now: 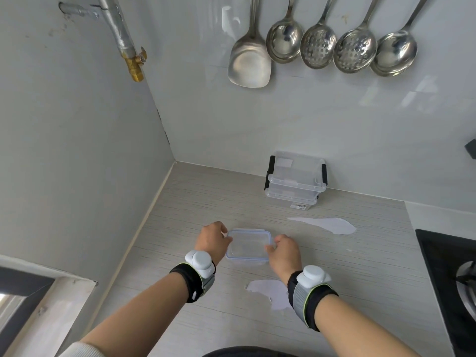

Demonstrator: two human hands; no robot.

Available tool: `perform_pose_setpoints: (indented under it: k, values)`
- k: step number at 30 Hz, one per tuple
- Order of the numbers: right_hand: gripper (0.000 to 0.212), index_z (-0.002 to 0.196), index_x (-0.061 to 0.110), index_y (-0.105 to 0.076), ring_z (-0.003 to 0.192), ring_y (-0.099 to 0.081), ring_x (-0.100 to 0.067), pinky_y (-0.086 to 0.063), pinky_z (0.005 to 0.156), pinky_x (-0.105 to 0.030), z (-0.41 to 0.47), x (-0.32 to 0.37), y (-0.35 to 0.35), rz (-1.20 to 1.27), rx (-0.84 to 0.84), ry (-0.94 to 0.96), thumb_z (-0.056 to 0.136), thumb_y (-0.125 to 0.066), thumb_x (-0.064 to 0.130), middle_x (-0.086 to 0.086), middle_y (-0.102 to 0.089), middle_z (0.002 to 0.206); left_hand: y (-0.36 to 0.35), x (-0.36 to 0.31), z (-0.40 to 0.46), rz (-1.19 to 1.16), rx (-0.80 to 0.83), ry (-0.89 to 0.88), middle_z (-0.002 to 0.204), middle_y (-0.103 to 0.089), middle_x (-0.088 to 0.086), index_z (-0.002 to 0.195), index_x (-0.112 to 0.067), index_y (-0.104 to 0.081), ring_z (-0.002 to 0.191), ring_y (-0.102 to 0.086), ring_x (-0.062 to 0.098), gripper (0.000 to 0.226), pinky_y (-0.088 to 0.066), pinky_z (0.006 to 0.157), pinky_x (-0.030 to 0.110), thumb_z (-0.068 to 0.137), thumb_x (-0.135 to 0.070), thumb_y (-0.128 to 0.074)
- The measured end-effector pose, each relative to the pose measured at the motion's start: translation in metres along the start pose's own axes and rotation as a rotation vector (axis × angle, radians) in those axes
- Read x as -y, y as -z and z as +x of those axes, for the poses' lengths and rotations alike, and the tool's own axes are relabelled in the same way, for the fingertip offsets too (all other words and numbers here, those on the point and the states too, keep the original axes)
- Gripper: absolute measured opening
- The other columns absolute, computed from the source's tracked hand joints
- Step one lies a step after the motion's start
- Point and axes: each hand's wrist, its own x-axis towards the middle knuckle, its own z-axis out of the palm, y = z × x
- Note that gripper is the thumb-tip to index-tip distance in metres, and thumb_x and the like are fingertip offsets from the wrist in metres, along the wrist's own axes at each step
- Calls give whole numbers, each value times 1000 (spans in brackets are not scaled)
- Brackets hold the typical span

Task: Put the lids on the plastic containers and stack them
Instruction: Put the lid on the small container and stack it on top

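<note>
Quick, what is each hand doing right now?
Left hand: gripping the left end of the small container.
Right hand: gripping its right end.

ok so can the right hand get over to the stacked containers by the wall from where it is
Probably yes. The right hand is at the blue-rimmed container's right end, and only bare counter and a flat white patch lie between it and the stacked containers. It would have to release first.

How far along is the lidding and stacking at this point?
Done: two lidded black-clip containers sit stacked by the back wall. In hand: the left hand and right hand grip the ends of the blue-rimmed container on the counter, its lid apparently on; whether the latches are snapped is unclear. Left: probably finishing its latches and setting it on the stack.
</note>
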Motion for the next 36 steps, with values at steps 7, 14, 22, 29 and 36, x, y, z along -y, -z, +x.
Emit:
perform_pose_setpoints:
  k: [7,14,22,29,36]
  values:
    - [27,112,5,-65,98,-68,-27,-52,84,-29,6,0,0,94,80,-27,86,-70,13,-11,-73,103,-3,-2,-2,-111,22,45,81,-72,3,100,-18,-63,80,-68,21,26,-56,74,35,78,-18,-77]
    - [44,124,13,-57,110,-60,-23,-49,96,-36,10,-6,14,-33,142,165,85,-72,27,-7,-61,122,2,-4,3,148,89,-198,118,-59,5,120,-16,-57,105,-60,25,36,-51,87,35,88,-27,-68]
    - [94,152,19,-26,147,-23,-24,-24,118,-41,7,8,13,-485,283,508,77,-76,44,-4,-23,160,-6,-8,-3,556,334,-594,157,-25,4,153,-16,-21,145,-23,23,104,-28,116,43,73,-55,-75]
    - [83,150,14,-29,142,-31,-24,-30,116,-36,6,6,3,-563,213,586,80,-72,28,-5,-34,151,-19,-13,0,654,223,-617,143,-41,7,144,-14,-32,128,-41,28,95,-39,105,42,67,-44,-81]
    - [80,145,16,-34,131,-39,-25,-40,109,-35,13,8,11,-552,241,594,75,-73,27,-2,-41,141,-14,-26,2,705,207,-627,131,-49,7,137,-13,-40,116,-48,28,88,-41,100,41,63,-41,-79]
